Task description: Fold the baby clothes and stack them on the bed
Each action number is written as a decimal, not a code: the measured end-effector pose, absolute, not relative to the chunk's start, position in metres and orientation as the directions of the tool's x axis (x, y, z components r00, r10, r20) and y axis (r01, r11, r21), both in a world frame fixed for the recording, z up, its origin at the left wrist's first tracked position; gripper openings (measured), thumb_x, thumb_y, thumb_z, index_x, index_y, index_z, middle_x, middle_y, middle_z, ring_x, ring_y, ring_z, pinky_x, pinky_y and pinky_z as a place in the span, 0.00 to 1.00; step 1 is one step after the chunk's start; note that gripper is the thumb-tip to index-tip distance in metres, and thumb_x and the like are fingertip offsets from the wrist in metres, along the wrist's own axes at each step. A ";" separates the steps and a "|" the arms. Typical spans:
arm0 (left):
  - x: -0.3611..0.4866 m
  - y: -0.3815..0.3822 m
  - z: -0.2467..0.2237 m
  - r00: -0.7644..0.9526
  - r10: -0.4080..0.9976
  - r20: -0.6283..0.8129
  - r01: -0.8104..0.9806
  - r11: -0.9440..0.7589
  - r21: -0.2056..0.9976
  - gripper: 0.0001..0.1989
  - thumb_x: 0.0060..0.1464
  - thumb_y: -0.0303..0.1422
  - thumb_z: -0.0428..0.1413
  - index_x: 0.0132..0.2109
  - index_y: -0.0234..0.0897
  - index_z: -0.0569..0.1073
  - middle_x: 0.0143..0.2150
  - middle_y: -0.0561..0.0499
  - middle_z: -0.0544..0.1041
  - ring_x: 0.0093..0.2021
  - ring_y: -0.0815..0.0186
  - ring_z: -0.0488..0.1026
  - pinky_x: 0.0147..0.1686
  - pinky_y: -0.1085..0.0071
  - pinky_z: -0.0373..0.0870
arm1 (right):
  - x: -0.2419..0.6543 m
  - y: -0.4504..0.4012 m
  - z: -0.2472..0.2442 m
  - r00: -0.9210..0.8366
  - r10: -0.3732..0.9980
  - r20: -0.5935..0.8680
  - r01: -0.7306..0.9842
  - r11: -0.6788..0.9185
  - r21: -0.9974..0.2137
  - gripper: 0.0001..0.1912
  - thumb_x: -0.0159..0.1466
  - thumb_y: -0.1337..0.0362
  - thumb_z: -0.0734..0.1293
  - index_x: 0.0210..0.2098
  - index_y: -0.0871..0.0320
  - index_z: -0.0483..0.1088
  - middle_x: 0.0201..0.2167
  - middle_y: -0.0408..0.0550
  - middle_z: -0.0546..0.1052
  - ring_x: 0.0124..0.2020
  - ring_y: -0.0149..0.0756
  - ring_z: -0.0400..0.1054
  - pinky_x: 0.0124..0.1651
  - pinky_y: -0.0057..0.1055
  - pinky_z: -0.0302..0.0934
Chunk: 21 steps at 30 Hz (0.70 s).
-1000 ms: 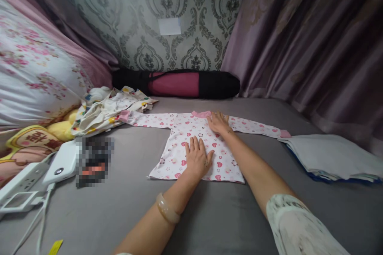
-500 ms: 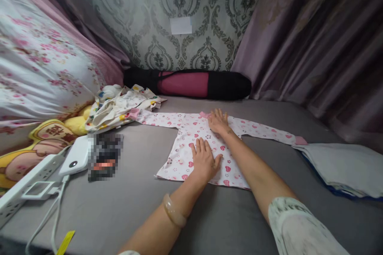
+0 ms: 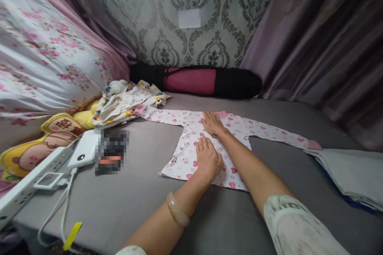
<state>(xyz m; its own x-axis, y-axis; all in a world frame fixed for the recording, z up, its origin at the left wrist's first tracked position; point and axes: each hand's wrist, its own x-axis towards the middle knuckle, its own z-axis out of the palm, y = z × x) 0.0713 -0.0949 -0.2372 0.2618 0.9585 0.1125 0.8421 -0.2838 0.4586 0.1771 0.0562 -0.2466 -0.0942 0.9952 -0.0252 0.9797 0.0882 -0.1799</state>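
A small white long-sleeved shirt with pink hearts and flowers is spread on the grey sheet, both sleeves stretched out sideways. Its cuffs and collar are pink. On the middle of the shirt's body, my left hand lies palm down with its fingers extended. Farther up, my right hand rests flat just below and left of the collar, partly covering that area. Neither hand grips the cloth. A pale bangle circles my left wrist.
Crumpled patterned clothes touch the left cuff; folded pale cloth lies by the right cuff. A black and pink roll bag lies along the wall. At left are a white power bank, a power strip, cables and a yellow plush.
My right hand has slid left from the collar across the upper chest. My left hand's fingers have drawn closer together, its thumb tucked in. The view has shifted slightly.
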 end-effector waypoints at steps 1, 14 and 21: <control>0.071 -0.093 -0.238 0.234 0.961 0.144 0.821 -0.275 0.501 0.32 0.51 0.30 0.48 0.62 0.14 0.59 0.65 0.24 0.59 0.66 0.42 0.55 0.63 0.48 0.52 | 0.176 0.055 -0.245 -0.088 0.996 -0.032 0.981 0.081 -0.179 0.33 0.70 0.55 0.45 0.69 0.68 0.45 0.71 0.55 0.45 0.71 0.43 0.36 0.69 0.44 0.31; 0.069 -0.092 -0.218 -0.093 0.783 0.615 0.520 -0.489 0.700 0.22 0.57 0.27 0.46 0.59 0.32 0.61 0.58 0.35 0.65 0.64 0.52 0.57 0.64 0.43 0.47 | 0.094 0.021 -0.271 -0.228 0.954 0.196 0.940 0.268 -0.212 0.29 0.71 0.57 0.52 0.68 0.61 0.52 0.69 0.54 0.52 0.70 0.41 0.41 0.69 0.47 0.35; 0.067 -0.086 -0.219 -0.124 0.758 0.640 0.510 -0.505 0.696 0.21 0.57 0.28 0.46 0.58 0.33 0.62 0.56 0.36 0.67 0.62 0.52 0.59 0.64 0.43 0.42 | 0.093 0.017 -0.287 -0.277 0.904 0.325 0.936 0.330 -0.122 0.29 0.71 0.56 0.52 0.69 0.60 0.49 0.70 0.54 0.50 0.70 0.45 0.40 0.68 0.51 0.38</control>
